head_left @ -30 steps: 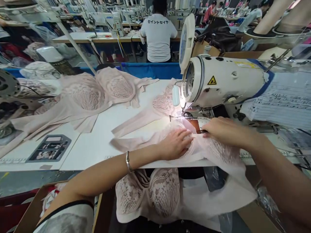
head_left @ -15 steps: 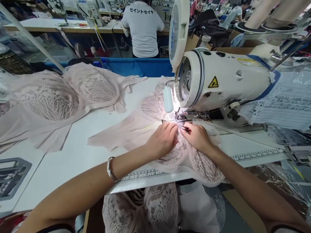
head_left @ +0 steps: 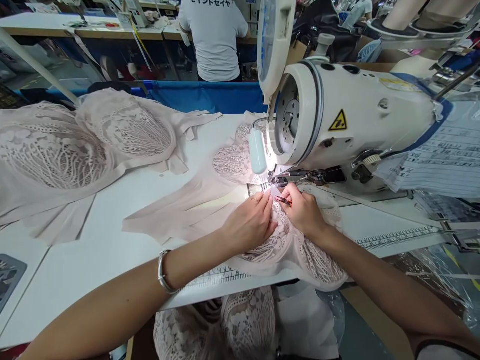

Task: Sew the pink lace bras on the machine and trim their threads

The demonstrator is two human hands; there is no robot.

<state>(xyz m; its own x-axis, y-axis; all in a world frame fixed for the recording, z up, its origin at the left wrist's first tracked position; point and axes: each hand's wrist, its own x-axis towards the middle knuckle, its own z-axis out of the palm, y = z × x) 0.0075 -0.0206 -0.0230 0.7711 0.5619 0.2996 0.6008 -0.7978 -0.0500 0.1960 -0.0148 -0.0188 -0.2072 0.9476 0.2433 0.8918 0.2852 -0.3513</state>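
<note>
A pale pink lace bra (head_left: 318, 257) lies under the sewing machine's needle area (head_left: 275, 181), its lower edge hanging past the table front. My left hand (head_left: 250, 220) has its fingers together, pinching the bra fabric just in front of the presser foot. Close beside it, my right hand (head_left: 302, 210) is closed around a small dark pointed tool (head_left: 284, 201) with two thin prongs, tweezers or snips. The tool's points face left, near a small pale piece (head_left: 275, 192) between the hands. The fingertips partly hide the fabric edge.
More lace bras (head_left: 56, 150) are piled on the left of the white table (head_left: 112, 220). The sewing machine head (head_left: 352, 110) stands at the right, with a small lamp (head_left: 257, 152). A printed ruler (head_left: 397, 237) runs along the front edge. Another person (head_left: 213, 37) sits beyond.
The camera view has shifted slightly. My left fingers have flattened more on the fabric, and the tool in my right hand now points left, with its prongs more visible.
</note>
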